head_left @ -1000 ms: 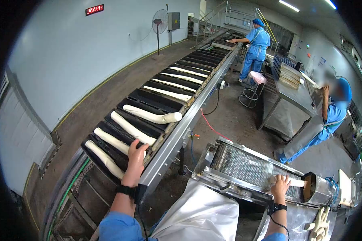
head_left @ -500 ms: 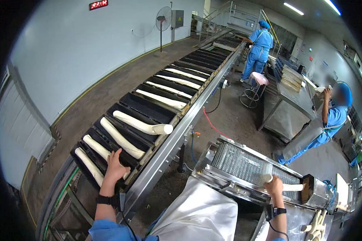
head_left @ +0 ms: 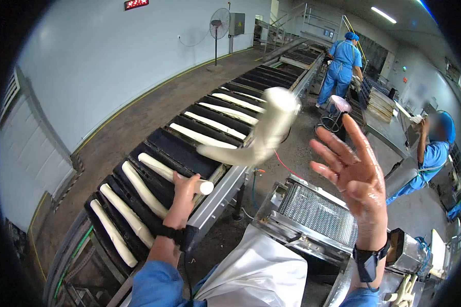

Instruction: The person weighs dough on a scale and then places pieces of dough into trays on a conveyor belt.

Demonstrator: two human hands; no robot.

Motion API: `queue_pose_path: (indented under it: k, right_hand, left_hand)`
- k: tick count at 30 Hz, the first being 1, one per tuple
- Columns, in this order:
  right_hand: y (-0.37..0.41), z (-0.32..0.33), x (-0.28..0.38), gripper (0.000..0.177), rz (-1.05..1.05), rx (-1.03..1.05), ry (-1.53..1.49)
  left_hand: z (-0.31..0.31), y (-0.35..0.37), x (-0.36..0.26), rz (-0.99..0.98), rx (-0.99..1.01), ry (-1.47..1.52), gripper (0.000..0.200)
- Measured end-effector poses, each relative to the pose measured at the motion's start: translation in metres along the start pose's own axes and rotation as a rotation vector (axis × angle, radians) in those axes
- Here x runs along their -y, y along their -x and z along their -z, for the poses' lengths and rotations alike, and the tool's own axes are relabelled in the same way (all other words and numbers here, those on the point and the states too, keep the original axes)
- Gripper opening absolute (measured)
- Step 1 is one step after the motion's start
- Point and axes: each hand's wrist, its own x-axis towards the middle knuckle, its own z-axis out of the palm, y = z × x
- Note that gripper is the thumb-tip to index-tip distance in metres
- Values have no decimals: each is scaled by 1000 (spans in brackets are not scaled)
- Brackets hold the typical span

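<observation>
My left hand (head_left: 185,193) is closed round the near end of a pale dough roll (head_left: 156,168) that lies in a black tin, its end jutting over the tin's edge. Beyond it, a second dough roll (head_left: 258,140), bent and blurred, hangs in mid-air over the metal rail, apart from both hands. My right hand (head_left: 354,176) is raised above the mesh belt, wet, its fingers spread and holding nothing. Dough rolls (head_left: 112,233) lie lengthwise in several of the black tins (head_left: 178,148) around my left hand.
A steel rail (head_left: 223,189) edges the row of tins. A mesh conveyor (head_left: 317,212) stands at right, with more dough strips (head_left: 405,291) on a metal surface below. One co-worker (head_left: 343,69) stands by the far line; another (head_left: 435,140) lifts dough beside a steel table (head_left: 381,125).
My right hand has risen from the mesh belt and let go of the dough roll, now airborne towards the tins. My left hand has moved along the row to another roll.
</observation>
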Motion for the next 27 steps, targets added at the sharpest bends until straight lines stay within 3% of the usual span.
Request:
queue_pose_path:
  k: [1,2,3,5,6,7,9,11,12,15,16,18,19,20,23,25,27]
  right_hand:
    - [-2,-4,-5,100,-1,26,48]
    - [-1,-7,-6,99,-50,49,-13]
    - [2,-5,-12,95,-68,72,14]
    - [11,10,-30,88,-134,57,93]
    - [19,21,-38,83,-178,36,134]
    - [30,33,-46,79,-226,1,170]
    - [56,62,-59,73,-358,-80,312]
    - [95,95,-70,71,-478,-235,443]
    - [139,131,-84,68,-522,-358,496]
    - [237,220,-122,56,-559,-629,664]
    - [249,221,-121,56,-559,-647,666]
    - [274,226,-117,47,-671,-958,608]
    - [286,233,-124,45,-654,-1014,629]
    - [296,239,-127,45,-667,-1001,670]
    - [322,278,-154,46,-585,-928,863]
    - [313,267,-145,48,-595,-923,914]
    - [298,258,-127,50,-648,-886,1070]
  left_hand:
    - [3,-4,0,74,-60,149,101]
    - [11,-15,10,57,-85,289,92]
    - [29,-29,21,55,-87,288,92]
    - [58,-41,26,74,129,316,70]
    - [65,-34,24,24,73,378,49]
    - [78,-33,21,-32,119,375,45]
    - [116,-69,28,-53,21,339,58]
    - [95,-19,-15,-173,-208,251,81]
    - [121,-39,-7,-142,-246,-33,91]
    - [94,-16,-19,-358,-370,-384,80]
    - [88,-14,-12,-382,-160,-226,76]
    - [65,4,-2,-256,12,-105,73]
    - [55,12,0,-202,91,-86,72]
    - [36,33,-15,-121,62,-180,69]
    - [54,-6,19,-102,75,110,59]
    - [81,-20,28,-201,89,130,59]
    - [88,-12,18,-366,-128,-137,71]
